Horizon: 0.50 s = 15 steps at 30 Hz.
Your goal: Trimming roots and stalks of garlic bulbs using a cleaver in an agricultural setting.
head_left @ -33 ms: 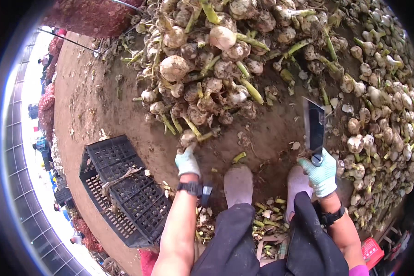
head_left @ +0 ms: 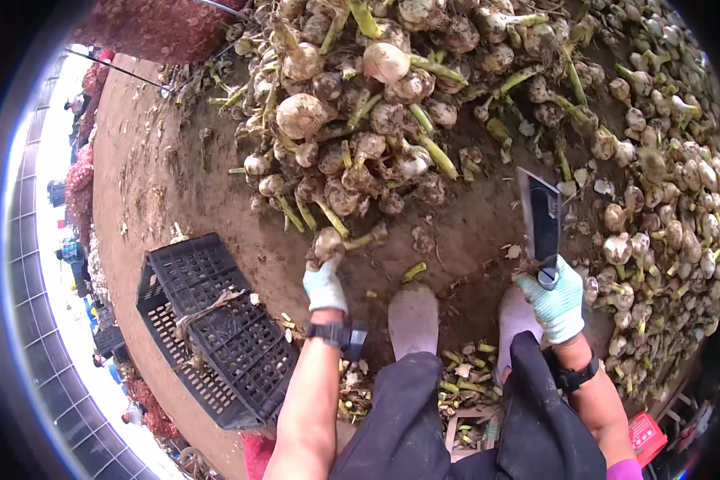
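Note:
My left hand (head_left: 326, 288), in a pale green glove, is closed on a dirty garlic bulb (head_left: 328, 243) at the near edge of a large heap of garlic (head_left: 340, 156). A short stem of that bulb points right. My right hand (head_left: 558, 302), gloved too, grips a knife (head_left: 542, 220) by its handle, whose round end shows above the fist. The broad dark blade points away from me, over bare soil, apart from the garlic. Several heap bulbs still carry long green stems.
Trimmed bulbs (head_left: 672, 232) cover the ground along the right. A black plastic crate (head_left: 240, 336) lies tilted at left. Cut stems (head_left: 468, 376) litter the ground around my shoes (head_left: 414, 320). A red container (head_left: 646, 438) stands at lower right; red mesh sacks (head_left: 160, 28) lie at upper left.
My left hand has drawn the garlic bulb slightly toward me, its stem turning a little. The knife blade has tilted slightly left. A blurred bulb now shows over the right-hand pile.

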Each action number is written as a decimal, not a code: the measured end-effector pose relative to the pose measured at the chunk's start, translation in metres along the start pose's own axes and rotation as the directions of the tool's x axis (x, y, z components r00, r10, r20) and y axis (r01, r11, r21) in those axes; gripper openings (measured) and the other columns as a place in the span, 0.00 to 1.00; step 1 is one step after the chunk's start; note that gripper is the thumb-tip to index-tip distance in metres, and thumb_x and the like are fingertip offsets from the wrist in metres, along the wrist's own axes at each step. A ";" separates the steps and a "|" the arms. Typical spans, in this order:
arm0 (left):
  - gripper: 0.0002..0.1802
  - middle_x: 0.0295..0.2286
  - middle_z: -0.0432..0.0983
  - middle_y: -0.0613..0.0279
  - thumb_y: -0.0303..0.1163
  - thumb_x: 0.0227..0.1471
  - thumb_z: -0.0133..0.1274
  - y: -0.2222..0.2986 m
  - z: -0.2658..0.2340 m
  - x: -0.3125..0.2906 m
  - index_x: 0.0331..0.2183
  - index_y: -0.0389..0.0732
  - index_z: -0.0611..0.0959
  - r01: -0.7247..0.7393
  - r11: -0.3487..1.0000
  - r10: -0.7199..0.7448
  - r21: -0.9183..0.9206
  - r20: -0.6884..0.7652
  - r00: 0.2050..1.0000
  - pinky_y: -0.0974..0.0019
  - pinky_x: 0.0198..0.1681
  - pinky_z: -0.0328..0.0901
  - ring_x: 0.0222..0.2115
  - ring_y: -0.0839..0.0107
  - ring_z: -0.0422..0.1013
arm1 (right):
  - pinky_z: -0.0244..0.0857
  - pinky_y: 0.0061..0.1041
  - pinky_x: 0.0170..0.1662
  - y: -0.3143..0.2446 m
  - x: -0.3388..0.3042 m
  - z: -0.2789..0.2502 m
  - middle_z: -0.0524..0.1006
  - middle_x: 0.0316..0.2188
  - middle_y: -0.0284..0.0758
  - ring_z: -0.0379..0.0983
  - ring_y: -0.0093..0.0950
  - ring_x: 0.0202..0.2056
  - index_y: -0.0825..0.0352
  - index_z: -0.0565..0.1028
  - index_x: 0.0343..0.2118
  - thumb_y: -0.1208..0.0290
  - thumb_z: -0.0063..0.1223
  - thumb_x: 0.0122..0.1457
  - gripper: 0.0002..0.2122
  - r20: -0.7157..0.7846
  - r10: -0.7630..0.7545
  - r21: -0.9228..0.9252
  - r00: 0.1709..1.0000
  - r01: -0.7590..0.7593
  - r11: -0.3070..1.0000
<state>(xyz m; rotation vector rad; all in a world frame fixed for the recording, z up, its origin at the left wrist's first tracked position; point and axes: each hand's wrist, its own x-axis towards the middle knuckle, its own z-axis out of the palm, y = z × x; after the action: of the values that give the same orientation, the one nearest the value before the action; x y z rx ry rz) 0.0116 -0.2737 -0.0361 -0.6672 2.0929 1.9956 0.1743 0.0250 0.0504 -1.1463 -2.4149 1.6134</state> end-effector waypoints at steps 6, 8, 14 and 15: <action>0.35 0.40 0.70 0.61 0.27 0.34 0.62 0.054 0.033 -0.074 0.47 0.34 0.67 0.078 0.992 -0.123 0.101 0.579 0.806 0.70 0.43 0.64 0.39 0.71 0.68 | 0.66 0.31 0.25 -0.046 -0.004 0.007 0.73 0.24 0.37 0.71 0.37 0.23 0.63 0.73 0.30 0.73 0.57 0.41 0.10 0.152 -0.500 -0.202 0.852 0.522 0.829; 0.39 0.41 0.69 0.59 0.31 0.35 0.64 0.060 0.038 -0.091 0.49 0.35 0.64 0.232 0.935 -0.351 0.268 0.608 0.712 0.70 0.43 0.65 0.40 0.71 0.67 | 0.63 0.30 0.20 -0.049 -0.006 0.012 0.69 0.19 0.36 0.69 0.34 0.20 0.62 0.71 0.28 0.70 0.50 0.43 0.07 0.309 -0.589 -0.308 0.747 0.664 0.681; 0.24 0.38 0.72 0.58 0.46 0.57 0.37 0.066 0.091 -0.122 0.45 0.35 0.69 0.317 0.945 -0.284 0.076 0.670 0.686 0.67 0.41 0.66 0.36 0.69 0.70 | 0.57 0.28 0.17 -0.049 -0.015 0.004 0.65 0.17 0.32 0.65 0.29 0.17 0.61 0.69 0.26 0.71 0.50 0.39 0.08 0.358 -0.582 -0.428 0.730 0.683 0.592; 0.23 0.36 0.72 0.58 0.44 0.58 0.35 0.062 0.092 -0.122 0.44 0.35 0.70 0.404 0.915 -0.311 0.019 0.670 0.674 0.67 0.39 0.67 0.34 0.69 0.70 | 0.58 0.30 0.19 -0.051 -0.017 0.001 0.67 0.18 0.33 0.66 0.32 0.18 0.64 0.70 0.28 0.72 0.53 0.36 0.12 0.369 -0.560 -0.397 0.742 0.670 0.627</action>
<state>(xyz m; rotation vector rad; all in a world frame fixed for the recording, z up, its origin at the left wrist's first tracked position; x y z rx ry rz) 0.0765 -0.1595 0.0634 -0.2752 1.2957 1.7834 0.1579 0.0045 0.0974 -0.0355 -2.9851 0.9233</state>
